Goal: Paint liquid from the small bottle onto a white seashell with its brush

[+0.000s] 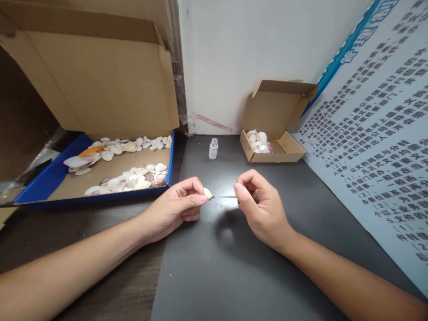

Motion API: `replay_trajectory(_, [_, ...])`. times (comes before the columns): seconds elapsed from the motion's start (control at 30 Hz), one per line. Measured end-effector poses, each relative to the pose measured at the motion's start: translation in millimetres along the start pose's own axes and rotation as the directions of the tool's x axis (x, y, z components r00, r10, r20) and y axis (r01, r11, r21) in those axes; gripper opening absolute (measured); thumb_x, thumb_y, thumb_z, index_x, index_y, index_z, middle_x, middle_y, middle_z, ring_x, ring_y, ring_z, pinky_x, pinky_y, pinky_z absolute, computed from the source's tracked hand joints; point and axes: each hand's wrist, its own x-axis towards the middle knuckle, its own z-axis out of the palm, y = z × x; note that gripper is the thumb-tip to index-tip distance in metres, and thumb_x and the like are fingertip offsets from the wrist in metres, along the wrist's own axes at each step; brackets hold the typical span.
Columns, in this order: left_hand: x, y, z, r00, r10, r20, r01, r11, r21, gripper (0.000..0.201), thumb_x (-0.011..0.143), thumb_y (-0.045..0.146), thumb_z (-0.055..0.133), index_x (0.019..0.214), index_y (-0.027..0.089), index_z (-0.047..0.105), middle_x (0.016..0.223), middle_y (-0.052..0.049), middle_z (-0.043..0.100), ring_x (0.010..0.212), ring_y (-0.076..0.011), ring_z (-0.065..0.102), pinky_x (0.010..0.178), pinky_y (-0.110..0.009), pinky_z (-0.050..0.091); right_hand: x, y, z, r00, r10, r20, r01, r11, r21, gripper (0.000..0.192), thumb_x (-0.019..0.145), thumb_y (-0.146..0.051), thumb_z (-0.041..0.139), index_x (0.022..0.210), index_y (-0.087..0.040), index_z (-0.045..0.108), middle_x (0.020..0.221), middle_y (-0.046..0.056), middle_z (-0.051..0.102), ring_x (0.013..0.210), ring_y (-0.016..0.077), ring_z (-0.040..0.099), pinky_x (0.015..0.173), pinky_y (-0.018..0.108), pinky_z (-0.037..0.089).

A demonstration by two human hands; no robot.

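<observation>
Head view, far left: a shallow blue box [172, 160] stands with its brown cardboard lid [113, 84] tipped back, which leaves the contents within easy reach. Loose shells [115, 183] lie in two bands inside, mostly smooth, pale and fan-shaped, with a few ribbed brownish ones nearer the front and an orange piece [91, 151] at the back left.

Just right of the box, the left hand [189, 199] is closed in a pinch, thumb against fingers, on a small shell [207, 193], cream and rounded. Holding it by one side probably serves to leave the outer edge free.

Beyond the hands, a clear glass vial [213, 149] stands upright, uncapped, on the smooth dark grey surface [207, 276], apparently set apart to avoid a knock.

The right hand [245, 192] is closed too, thumb against curled fingers, on a slim tool [229, 196], thin and straight. Its dark end points at the shell; whether they touch, I cannot tell, nor exactly what the tool is.

Farther right, a small cardboard box [277, 157] holds more whitish shells [259, 139], its lid open. A printed board [374, 147] slants along the right edge.
</observation>
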Motion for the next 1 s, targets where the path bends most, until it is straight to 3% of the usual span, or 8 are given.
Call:
replay_trajectory(0.27, [-0.4, 0.8, 0.1, 1.0, -0.018, -0.008, 0.018, 1.0, 0.0, 0.02, 0.077, 0.02, 0.08, 0.073, 0.017, 0.061, 0.063, 0.006, 0.052, 0.049, -0.0027, 0.032, 0.048, -0.016, 0.026, 3.0, 3.4, -1.8, 0.999, 0.023, -0.038, -0.024, 0.999, -0.025, 0.019, 0.094, -0.025, 0.054, 0.077, -0.022, 0.046, 0.059, -0.008, 0.041, 0.049, 0.0076, 0.037, 0.045, 0.022, 0.03])
replay_trajectory(0.57, [1.3, 4.4, -2.6, 0.998, -0.033, -0.05, 0.03, 0.998, -0.048, 0.013, 0.084, 0.022, 0.072, 0.075, 0.016, 0.063, 0.057, 0.008, 0.032, 0.049, -0.005, 0.024, 0.046, -0.016, 0.026, -2.0, 5.5, -1.0, 0.999, -0.018, 0.051, 0.021, 0.999, -0.048, 0.015, 0.098, -0.024, 0.05, 0.083, -0.022, 0.049, 0.063, -0.007, 0.043, 0.052, 0.0083, 0.04, 0.048, 0.022, 0.033])
replay_trajectory(1.0, [1.5, 7.3, -1.1, 0.996, -0.045, -0.073, 0.038, 0.995, -0.095, 0.028, 0.093, 0.025, 0.058, 0.067, 0.015, 0.06, 0.058, 0.006, 0.025, 0.051, -0.008, 0.018, 0.045, -0.018, 0.026, 1.8, 6.7, -0.9, 0.999, -0.05, 0.017, 0.052, 0.989, -0.137, 0.007, 0.094, -0.024, 0.057, 0.087, -0.023, 0.054, 0.067, -0.007, 0.051, 0.055, 0.0094, 0.047, 0.052, 0.023, 0.038])
